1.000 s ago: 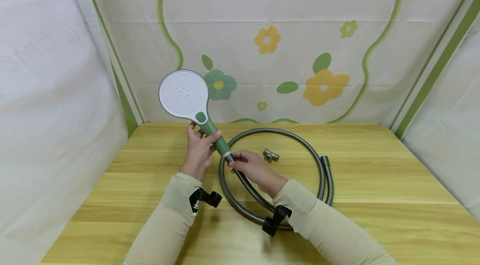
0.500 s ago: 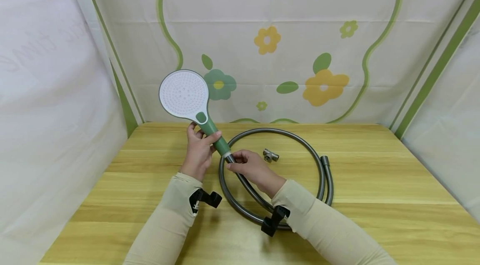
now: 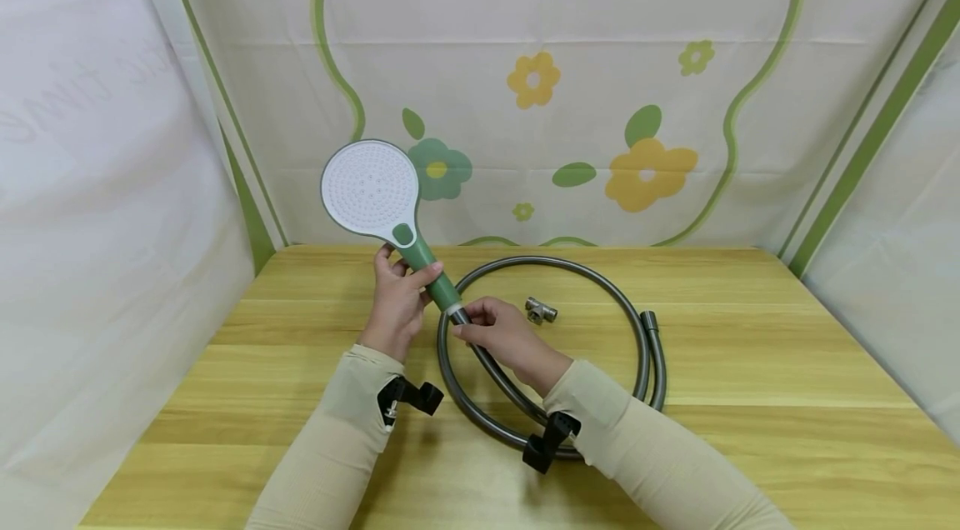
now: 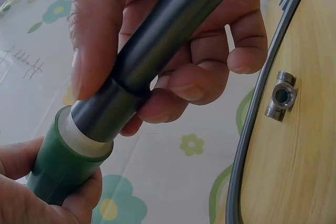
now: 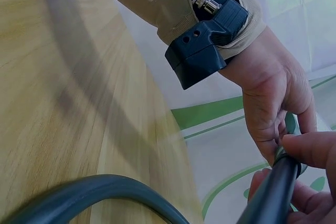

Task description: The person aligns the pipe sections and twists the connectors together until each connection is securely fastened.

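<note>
While both hands are busy up front, the shower head [image 3: 397, 213] is held off the bench [image 3: 750, 347], over its back L part, tilted w/ the round white face toward the head cam & the green handle slanting down to the R. In the head view the face shows above the bench's back edge. The person's L hand [image 3: 397, 309] is curled round the handle, thumb across the front, fingers behind. The R hand [image 3: 517, 342] pinches the dark end collar [image 4: 110, 109] of the hose [image 3: 504, 380] btwn thumb & fingers, right at the handle's lower end; a white ring [image 4: 79, 135] shows btwn collar & handle. Can't tell if threads are engaged.

From there the hose drops toward the bench's front edge, then lies in a big loop approx. mid-bench, partly hidden by the R forearm. Its free end [image 3: 649, 322] lies just beside the loop's R side, pointing to the back edge. Inside the loop, nearer the back edge, is a metal T-fitting [image 3: 540, 310], apart from the hose.

Each forearm has a beige sleeve [image 3: 322, 447] & a blk wrist mount [image 3: 412, 397]. Behind the bench's back edge: white cloth [image 3: 465, 5] w/ flowers & leaves.
</note>
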{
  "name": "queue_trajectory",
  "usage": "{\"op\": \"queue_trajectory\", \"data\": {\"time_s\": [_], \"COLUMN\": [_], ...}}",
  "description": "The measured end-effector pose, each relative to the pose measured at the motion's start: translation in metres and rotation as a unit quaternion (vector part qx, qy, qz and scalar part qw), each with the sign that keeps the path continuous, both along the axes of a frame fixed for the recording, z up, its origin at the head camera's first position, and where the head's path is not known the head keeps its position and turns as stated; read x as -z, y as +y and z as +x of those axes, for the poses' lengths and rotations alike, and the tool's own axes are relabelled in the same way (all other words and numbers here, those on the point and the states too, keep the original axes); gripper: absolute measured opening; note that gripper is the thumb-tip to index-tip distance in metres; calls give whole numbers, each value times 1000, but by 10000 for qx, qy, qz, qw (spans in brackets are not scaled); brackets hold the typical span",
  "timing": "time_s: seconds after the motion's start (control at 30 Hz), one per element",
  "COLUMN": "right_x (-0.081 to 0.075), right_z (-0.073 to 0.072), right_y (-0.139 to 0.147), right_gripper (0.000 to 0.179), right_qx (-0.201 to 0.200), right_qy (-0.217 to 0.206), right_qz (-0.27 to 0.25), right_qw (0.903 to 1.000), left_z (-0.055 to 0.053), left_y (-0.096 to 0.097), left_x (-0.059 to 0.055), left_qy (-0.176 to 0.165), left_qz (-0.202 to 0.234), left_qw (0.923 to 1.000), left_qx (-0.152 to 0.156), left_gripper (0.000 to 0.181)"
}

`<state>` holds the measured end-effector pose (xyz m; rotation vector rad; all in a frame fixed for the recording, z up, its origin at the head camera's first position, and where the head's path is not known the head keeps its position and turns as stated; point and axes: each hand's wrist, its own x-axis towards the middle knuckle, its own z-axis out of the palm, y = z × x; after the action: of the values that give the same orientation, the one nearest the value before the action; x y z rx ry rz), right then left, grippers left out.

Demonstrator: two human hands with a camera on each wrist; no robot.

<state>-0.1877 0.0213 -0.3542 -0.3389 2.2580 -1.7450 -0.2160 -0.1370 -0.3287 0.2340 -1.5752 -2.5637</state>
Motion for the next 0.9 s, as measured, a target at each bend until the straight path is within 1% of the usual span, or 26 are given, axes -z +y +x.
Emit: {"op": "queue_trajectory", "data": {"time_s": [0.27, 0.4, 0.53, 0.63, 0.9], "right_x": [-2, -3, -3, -4, -8], "right_z": [1, 1, 1, 1, 2], "right_y": [1, 2, 2, 2, 1], "right_gripper": [27, 27, 28, 29, 30], "right_qx": [-87, -191, -308, -322, -338], "right_qy": [-79, -106, -118, -154, -420], "right_qz": [-28, -72, -49, -32, 8], "right_qw": [9999, 9997, 9994, 9994, 9985], "left_z": [0, 0, 0, -1, -2], "left_y": [1, 1, 0, -1, -2], "left_x": [-2, -3, -2, -2, -1], "left_qy": [-72, -110, -147, -121, -65], "left_qz": [-56, -71, -54, -57, -81], "left_qw": [10000, 9999, 9999, 9999, 9999], "left_qx": [-22, -8, 2, 17, 60], "left_gripper": [85, 86, 87, 87, 87]}}
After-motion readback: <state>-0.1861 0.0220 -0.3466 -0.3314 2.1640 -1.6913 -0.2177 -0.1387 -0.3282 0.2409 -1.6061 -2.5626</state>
